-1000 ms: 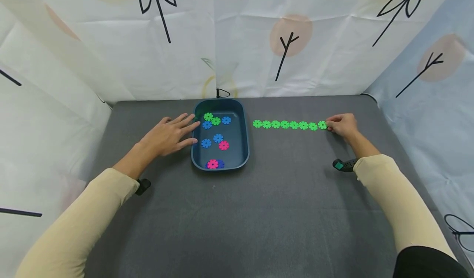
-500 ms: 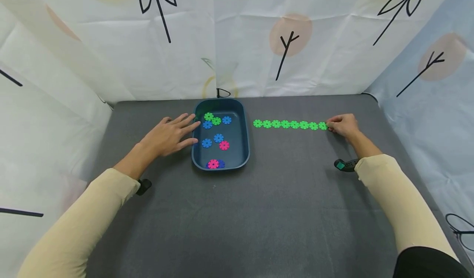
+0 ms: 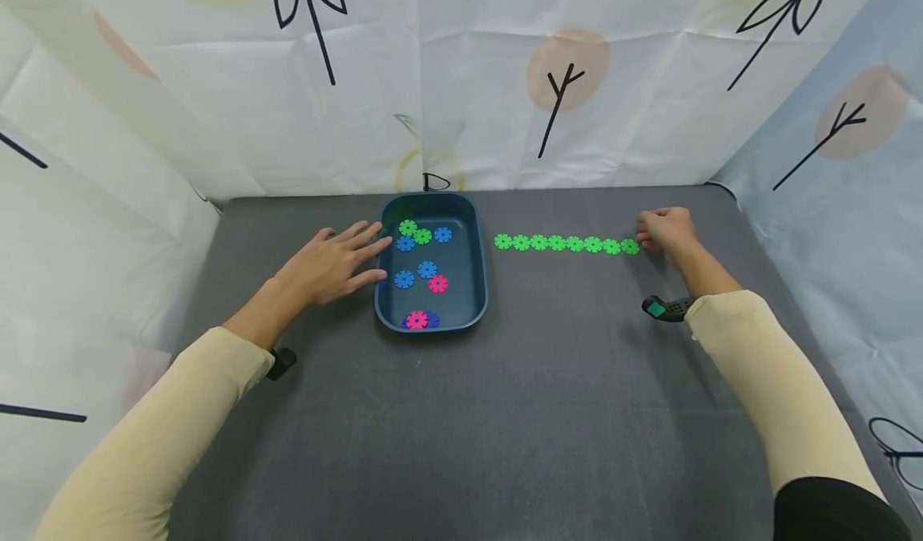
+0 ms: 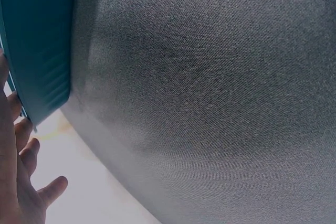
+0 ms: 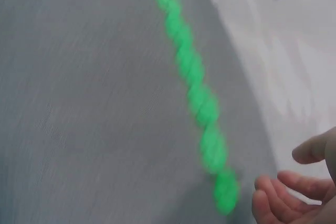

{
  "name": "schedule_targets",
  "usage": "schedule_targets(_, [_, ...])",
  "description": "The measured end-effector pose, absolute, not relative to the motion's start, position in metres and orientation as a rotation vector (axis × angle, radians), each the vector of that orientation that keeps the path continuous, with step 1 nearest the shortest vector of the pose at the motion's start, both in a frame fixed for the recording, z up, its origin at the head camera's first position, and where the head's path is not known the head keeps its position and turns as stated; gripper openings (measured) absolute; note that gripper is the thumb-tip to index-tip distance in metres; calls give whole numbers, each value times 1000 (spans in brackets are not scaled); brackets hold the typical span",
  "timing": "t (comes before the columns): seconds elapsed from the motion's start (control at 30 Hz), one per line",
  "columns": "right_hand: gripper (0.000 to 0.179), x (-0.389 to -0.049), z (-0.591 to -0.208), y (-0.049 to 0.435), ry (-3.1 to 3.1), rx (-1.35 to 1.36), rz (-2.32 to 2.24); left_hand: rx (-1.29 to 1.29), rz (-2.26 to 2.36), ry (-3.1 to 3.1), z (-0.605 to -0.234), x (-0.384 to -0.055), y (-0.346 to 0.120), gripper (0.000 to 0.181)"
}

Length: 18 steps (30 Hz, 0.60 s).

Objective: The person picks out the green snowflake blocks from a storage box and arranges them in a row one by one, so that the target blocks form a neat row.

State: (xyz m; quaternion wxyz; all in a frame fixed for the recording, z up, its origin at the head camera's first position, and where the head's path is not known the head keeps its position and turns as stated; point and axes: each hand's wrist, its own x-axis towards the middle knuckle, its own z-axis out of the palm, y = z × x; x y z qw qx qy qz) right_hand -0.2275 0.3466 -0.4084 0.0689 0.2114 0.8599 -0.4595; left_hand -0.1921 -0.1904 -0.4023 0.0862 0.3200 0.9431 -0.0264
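Note:
A row of several green flower-shaped discs lies on the grey table, right of the tray. My right hand hovers just past the row's right end. In the right wrist view its thumb and fingers stand apart, loosely bent, with nothing between them, beside the last green disc. My left hand has its fingers spread, the tips over the left rim of the dark blue tray. Inside the tray lie green discs, several blue discs and pink discs.
Grey cloth covers the table. White printed fabric rises behind it and along both sides. Each wrist wears a dark camera mount, the right one jutting out left of the sleeve.
My right hand has let go of the last green disc and lifted slightly up and away from it. The row stays in place. My left hand stays at the tray's rim.

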Motion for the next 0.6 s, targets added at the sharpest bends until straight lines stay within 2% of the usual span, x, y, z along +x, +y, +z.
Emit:
schedule_targets(0.23, [52,-241,-370,296,2331,318,-1659,952,-84,2815,-404,-192,-190,71])
schedule_targets(0.6, [46,-256,-346,196,2096,135,-1670,941,-83,2809,-403,-191,-190,70])
